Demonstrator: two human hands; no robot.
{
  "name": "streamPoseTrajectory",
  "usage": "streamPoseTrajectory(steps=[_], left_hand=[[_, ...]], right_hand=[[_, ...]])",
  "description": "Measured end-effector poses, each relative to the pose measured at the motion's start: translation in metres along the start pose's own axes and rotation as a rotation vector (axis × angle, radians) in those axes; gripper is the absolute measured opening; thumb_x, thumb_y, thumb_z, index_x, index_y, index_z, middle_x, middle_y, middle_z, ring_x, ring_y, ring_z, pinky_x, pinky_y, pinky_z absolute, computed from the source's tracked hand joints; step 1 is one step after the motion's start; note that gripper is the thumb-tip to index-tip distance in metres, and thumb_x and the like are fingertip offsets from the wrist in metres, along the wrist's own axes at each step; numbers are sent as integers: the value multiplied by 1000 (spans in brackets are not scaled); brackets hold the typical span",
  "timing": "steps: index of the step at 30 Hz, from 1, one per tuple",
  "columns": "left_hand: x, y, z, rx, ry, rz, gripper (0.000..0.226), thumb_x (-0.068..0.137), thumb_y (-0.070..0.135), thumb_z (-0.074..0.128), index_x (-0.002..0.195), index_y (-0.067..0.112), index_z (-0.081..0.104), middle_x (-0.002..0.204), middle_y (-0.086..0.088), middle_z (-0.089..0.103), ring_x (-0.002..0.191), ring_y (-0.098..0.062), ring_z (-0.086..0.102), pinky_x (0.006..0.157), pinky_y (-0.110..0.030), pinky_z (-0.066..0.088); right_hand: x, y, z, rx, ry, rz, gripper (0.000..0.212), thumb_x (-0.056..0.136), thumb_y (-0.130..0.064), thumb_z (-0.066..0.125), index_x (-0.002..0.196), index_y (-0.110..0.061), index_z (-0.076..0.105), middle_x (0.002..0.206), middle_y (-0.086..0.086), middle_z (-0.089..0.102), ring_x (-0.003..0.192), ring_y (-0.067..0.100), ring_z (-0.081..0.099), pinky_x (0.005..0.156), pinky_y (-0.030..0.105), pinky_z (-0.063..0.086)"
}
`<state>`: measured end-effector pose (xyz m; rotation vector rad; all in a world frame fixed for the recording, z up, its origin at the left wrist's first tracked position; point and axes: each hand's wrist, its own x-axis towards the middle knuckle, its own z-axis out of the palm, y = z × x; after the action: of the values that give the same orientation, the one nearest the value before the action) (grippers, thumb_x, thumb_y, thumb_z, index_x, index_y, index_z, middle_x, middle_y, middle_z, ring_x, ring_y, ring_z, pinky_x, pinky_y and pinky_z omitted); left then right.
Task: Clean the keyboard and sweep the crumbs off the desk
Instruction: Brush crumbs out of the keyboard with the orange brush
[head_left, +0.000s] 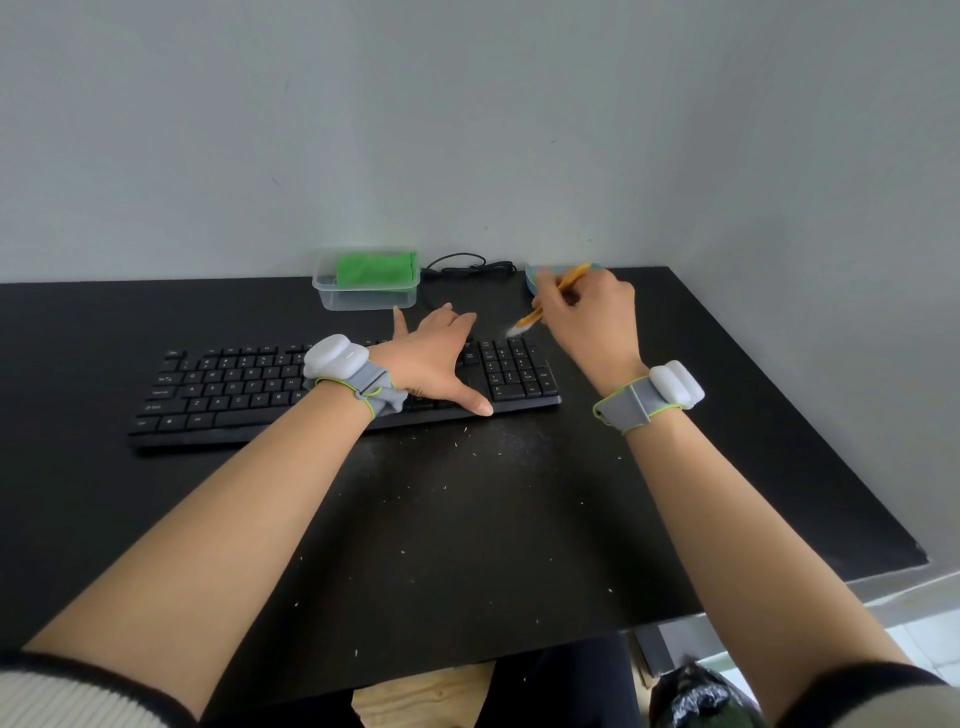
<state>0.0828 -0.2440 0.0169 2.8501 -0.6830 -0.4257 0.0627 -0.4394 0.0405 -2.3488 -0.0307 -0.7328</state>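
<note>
On the one black keyboard (332, 387) our left hand (434, 358) rests flat and spread, while our right hand (587, 312) grips one orange brush (540, 306) above its keys.

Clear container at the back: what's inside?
The clear container holds a folded green cloth, leaning toward the back. The rest looks empty; anything beneath or behind the cloth is hidden.

A: The left hand (434, 358) covers the keyboard's (249, 384) middle keys, and the brush (524, 323) bristles are a blur.

B: The right hand's (589, 312) grip hides most of the handle. The blue thing (532, 278) behind it (a dustpan, perhaps) can't be identified. The black bag (698, 696) is cut off at the bottom edge.
</note>
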Motion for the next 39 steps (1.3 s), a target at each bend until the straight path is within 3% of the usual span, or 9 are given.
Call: streamPoseTrajectory(steps=[4,8,11,16,19,23,28,33,39], left_hand=[[0,0,0,-1,-1,4,132,66,72,73,157,11,-1,164,-8,4,151,-22,-12,112,-69,-12],[1,-1,0,2,10,4,133,65,72,73,157,11,0,164,-8,6,152,-22,-11,112,-70,-11],[1,-1,1,5,9,8,133,65,72,73,157,11,-1,164,-9,6,152,-22,-11,112,-70,-11],[0,-1,1,-4,12,7,133,65,72,73,157,11,-1,164,-8,5,152,-22,-11,112,-69,-12],[1,-1,2,0,10,6,134,64,74,73,157,11,-1,164,-8,5,151,-21,-11,112,-69,-12],[0,-2,1,-5,12,8,133,65,73,73,157,11,-1,165,-8,5,151,-21,-12,112,-69,-12],[0,0,1,-4,10,8,133,65,73,73,157,11,-1,165,-8,5,151,-21,-12,112,-69,-12],[-1,-2,1,-11,19,7,133,65,73,73,157,12,-1,165,-7,5,151,-20,-12,112,-69,-12],[0,-1,2,-9,21,7,132,65,72,73,157,12,0,165,-7,7,152,-20,-11,112,-69,-12]], right_hand=[[-6,2,8,-58,-99,13,66,89,-60,42,65,-5,70,57,6,67,55,21,63,61,39,55],[-4,0,0,-33,-90,54,52,80,-45,40,50,-5,54,57,6,69,55,25,64,56,44,57],[-1,-1,1,7,-35,30,46,87,-34,49,53,-5,61,56,-2,69,55,18,64,63,40,57],[-2,-2,16,-38,-48,-45,58,94,-56,51,61,-11,67,50,0,61,51,17,59,56,24,48],[-3,-3,19,-59,-108,10,64,91,-59,45,62,-7,68,53,3,64,53,18,61,59,33,54],[1,-9,10,13,-11,23,55,92,-39,47,54,-2,63,54,-1,68,54,18,63,63,38,56],[-3,-10,13,-52,-83,28,67,89,-61,44,64,-6,71,54,6,66,53,20,63,60,37,55],[-9,-10,8,-34,-113,18,47,88,-31,50,47,-9,47,58,7,69,53,22,62,48,30,48],[-16,-10,7,5,-93,-25,50,89,-35,48,53,-5,63,57,-1,69,49,14,60,52,34,54]])
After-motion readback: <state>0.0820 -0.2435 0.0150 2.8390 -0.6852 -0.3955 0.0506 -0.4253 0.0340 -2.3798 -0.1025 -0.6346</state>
